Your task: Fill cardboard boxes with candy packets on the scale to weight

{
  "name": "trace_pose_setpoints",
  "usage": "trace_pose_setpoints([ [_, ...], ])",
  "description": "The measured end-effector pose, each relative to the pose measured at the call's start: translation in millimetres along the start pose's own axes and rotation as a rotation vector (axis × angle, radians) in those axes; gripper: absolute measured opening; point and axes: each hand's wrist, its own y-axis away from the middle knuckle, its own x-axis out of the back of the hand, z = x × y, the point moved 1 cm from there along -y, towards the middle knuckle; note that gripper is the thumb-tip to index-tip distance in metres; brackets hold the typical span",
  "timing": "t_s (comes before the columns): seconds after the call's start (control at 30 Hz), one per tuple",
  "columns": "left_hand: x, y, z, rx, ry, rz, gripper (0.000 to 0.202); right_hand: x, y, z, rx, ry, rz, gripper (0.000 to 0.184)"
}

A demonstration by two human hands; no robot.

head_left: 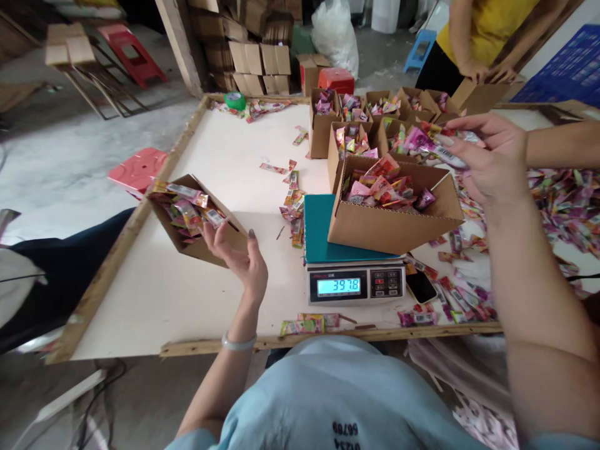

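Note:
Above the boxes on the right, my right hand [499,153] pinches several wrapped candy sticks [434,147]. My left hand [241,262], fingers spread, is at the near side of a cardboard box [210,253] filled with the same candies; whether it touches the box I cannot tell. Another filled box [394,225] rests on the teal plate [319,231] of a digital scale [356,284], whose lit display seems to read 397.8. The box's right end juts past the plate.
Filled cardboard boxes [323,134] stand in rows at the back. Loose candies [562,200] heap on the right. A phone [420,287] lies beside the scale, green tape [235,100] at the far edge. Across the table, a person in yellow [490,31] handles a box [482,95].

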Motion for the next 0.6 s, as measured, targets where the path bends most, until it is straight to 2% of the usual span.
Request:
trace_pose_setpoints([
  [0.13, -1.9, 3, 3, -0.013, 0.013, -0.026, 0.05, -1, 4, -1, 0.005, -0.019, 0.007, 0.058],
  [0.23, 0.3, 2, 5, -0.02, 0.025, -0.026, 0.049, 0, 5, 1, -0.019, 0.01, 0.014, 0.055],
  [0.3, -0.3, 2, 4, -0.023, 0.054, -0.031, 0.049, 3, 3, 5, -0.026, 0.039, 0.024, 0.044],
  [0.37, -6.4, 4, -1, -0.003, 0.099, -0.067, 0.051, 9, -1, 9, -0.031, 0.139, 0.084, 0.025],
  [0.43, -19.9, 11, -9, 0.054, 0.138, -0.184, 0.053, 15, -5, 12, -0.074, 0.343, 0.139, 0.012],
  [0.47, -29.0, 17, -13, 0.088, 0.153, -0.283, 0.054, 17, -6, 13, -0.153, 0.441, 0.133, 0.015],
  [0.53, -49.0, 33, -19, 0.159, 0.167, -0.53, 0.06, 16, 0, 10, -0.419, 0.533, 0.055, 0.02],
  [0.6, -66.3, 49, -21, 0.243, 0.168, -0.748, 0.071, 9, 16, 3, -0.679, 0.496, -0.026, 0.014],
])
